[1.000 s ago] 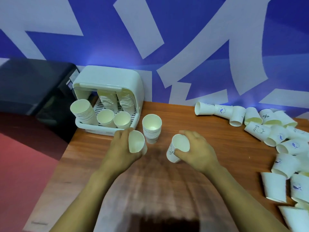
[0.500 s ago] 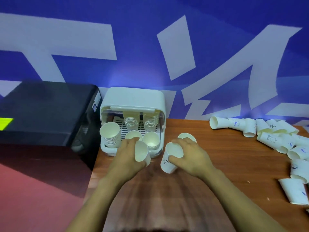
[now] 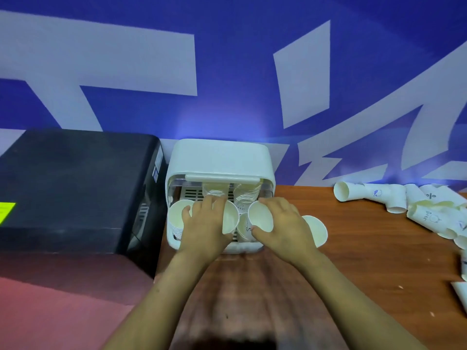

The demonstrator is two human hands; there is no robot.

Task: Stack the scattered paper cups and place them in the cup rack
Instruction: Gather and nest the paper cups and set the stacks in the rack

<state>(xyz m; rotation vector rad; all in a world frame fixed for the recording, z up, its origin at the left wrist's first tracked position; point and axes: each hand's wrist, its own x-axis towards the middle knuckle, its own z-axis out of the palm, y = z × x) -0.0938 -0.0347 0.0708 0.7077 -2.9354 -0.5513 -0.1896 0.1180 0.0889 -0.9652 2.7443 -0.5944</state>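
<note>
Frame centre: left hand (image 3: 204,223) grips a white paper cup (image 3: 230,218), right hand (image 3: 280,223) grips a second white paper cup (image 3: 260,215), both over the open front of the white plastic cup rack (image 3: 219,157). Stacked cups inside rack. Cup stack (image 3: 316,231) just right of the right hand. Loose cups (image 3: 379,195) lie at right on the wooden surface (image 3: 366,248). Black box (image 3: 75,185) at left.

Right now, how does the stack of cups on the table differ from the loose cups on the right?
The stack of cups stands upright just right of the cup rack, while the loose cups lie tipped on their sides far right. The stack is nested; the loose cups are scattered singly. The right hand hides part of the stack; the loose cups are untouched. Both are white paper on the wooden table.
</note>
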